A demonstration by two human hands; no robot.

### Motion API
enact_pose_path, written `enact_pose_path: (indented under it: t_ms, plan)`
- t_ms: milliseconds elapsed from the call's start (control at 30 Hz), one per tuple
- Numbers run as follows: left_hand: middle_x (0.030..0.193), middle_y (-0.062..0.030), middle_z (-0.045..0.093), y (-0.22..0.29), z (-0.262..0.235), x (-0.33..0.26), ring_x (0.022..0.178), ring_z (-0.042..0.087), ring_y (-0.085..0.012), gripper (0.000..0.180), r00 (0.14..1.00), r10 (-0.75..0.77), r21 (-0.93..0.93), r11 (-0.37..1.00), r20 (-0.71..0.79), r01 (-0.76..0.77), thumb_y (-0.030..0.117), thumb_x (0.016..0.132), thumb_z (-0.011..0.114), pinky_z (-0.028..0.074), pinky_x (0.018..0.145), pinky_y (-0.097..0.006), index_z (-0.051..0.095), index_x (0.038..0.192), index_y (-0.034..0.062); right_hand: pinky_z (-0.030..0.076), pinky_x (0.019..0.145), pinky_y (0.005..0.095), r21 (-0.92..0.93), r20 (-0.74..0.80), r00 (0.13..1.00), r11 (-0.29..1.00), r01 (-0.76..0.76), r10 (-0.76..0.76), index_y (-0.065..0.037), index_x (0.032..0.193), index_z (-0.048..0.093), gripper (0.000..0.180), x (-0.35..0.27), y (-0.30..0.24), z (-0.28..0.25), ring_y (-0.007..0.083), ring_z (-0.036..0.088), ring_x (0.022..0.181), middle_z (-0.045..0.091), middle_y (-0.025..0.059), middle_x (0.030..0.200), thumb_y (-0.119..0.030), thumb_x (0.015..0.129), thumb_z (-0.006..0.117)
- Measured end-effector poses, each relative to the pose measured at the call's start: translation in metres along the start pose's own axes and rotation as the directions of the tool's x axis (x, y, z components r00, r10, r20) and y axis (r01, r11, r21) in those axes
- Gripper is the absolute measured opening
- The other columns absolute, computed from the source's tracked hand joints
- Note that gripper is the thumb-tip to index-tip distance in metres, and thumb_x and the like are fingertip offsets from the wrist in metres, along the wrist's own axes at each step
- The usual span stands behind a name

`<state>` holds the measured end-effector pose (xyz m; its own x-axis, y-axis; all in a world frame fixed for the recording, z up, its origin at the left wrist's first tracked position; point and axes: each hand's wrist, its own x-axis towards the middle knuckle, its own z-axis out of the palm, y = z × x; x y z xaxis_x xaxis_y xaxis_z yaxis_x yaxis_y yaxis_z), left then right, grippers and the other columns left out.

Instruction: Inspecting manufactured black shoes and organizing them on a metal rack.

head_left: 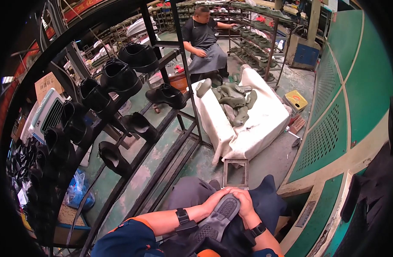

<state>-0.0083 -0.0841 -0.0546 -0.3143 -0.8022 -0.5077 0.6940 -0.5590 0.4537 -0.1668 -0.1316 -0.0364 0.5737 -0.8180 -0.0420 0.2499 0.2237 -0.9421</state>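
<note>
- Both hands are on a dark shoe with a grey ribbed rubber sole, held sole-up in the lap, toe pointing away from the body.
- Left hand wraps the toe end from the left side, fingers curled snug around the edge. Right hand cups the other side of the toe, fingers closed over the sole rim too.
- If you ask me, the trick here is keeping the heel braced against the lap so the shoe doesn't twist, with pressure even from both sides along the sole edge.
- Just ahead of the knees there's a white cloth-covered bin piled with grey-green shoe lasts.
- On the left runs a black metal rack with finished black leather shoes perched on its pegs.
- Further back, a seated person in a grey apron works at another rack, well apart.
</note>
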Motion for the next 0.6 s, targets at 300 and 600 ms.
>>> enact_pose_path:
  t_ms: [300, 600]
  plan:
    - [0.132, -0.0111, 0.064, 0.014, 0.011, -0.012, 0.123, 0.058, -0.0169, 0.046, 0.925, 0.290, 0.353, 0.861, 0.247, -0.365, 0.029, 0.108, 0.043, 0.040, 0.110, -0.030, 0.059, 0.138, -0.0022, 0.048, 0.098, 0.0361, -0.132, 0.026, 0.988, 0.980, 0.152, -0.150, 0.011, 0.099, 0.071, 0.040, -0.007, -0.031, 0.014, 0.0302, 0.067, 0.108, 0.073, 0.0219, 0.109, -0.020, 0.090, 0.047]
    - [0.169, -0.0168, 0.027, 0.021, 0.019, -0.056, 0.156, 0.025, -0.0283, 0.073, 0.692, 0.469, 0.416, 0.565, 0.549, -0.713, 0.053, 0.103, 0.034, 0.014, 0.127, -0.042, 0.045, 0.153, -0.0004, 0.061, 0.079, 0.0412, 0.513, -0.263, 0.926, 0.852, -0.105, 0.272, 0.010, 0.098, 0.069, 0.051, 0.039, -0.006, -0.038, 0.0335, 0.072, 0.080, 0.073, 0.0234, 0.089, -0.036, 0.087, 0.049]
